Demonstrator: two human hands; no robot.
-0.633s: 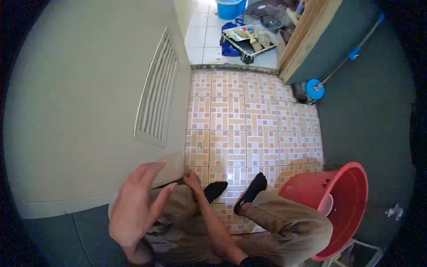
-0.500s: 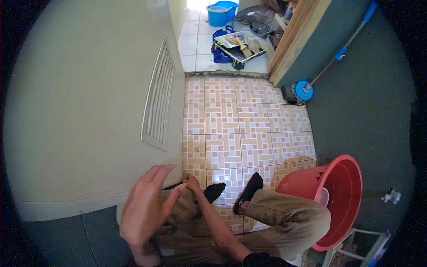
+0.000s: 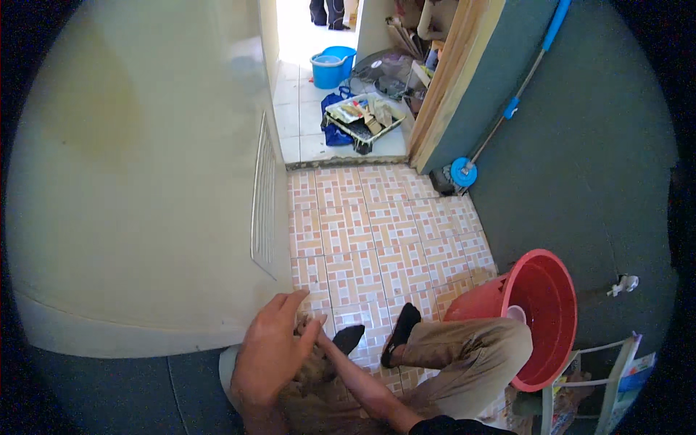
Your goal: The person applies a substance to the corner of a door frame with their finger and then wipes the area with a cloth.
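My left hand [image 3: 279, 351] is raised in front of my left knee, back toward me. Its fingers are slightly bent, the thumb stands apart, and I see nothing in it. My right hand [image 3: 316, 333] reaches across my body to beside the left thumb, low by the free edge of a cream door [image 3: 167, 181]. Its fingers look curled; the left hand partly covers them, and whatever they may hold is hidden. The door has a louvred vent [image 3: 265, 206] low down near that edge.
To my right, a red tub [image 3: 540, 326] lies tilted with a pale dipper [image 3: 516, 314] inside. A mop [image 3: 493, 134] leans on the dark wall near a wall tap [image 3: 623, 285]. Beyond the raised doorsill are a paint tray [image 3: 366, 119] and blue bucket [image 3: 328, 72]. A person's legs [image 3: 328, 13] stand farther back.
My view has tilted up, showing more of the space beyond the doorway. The door edge looks swung slightly differently. In the picture, my left hand sits lower, nearer my right hand.
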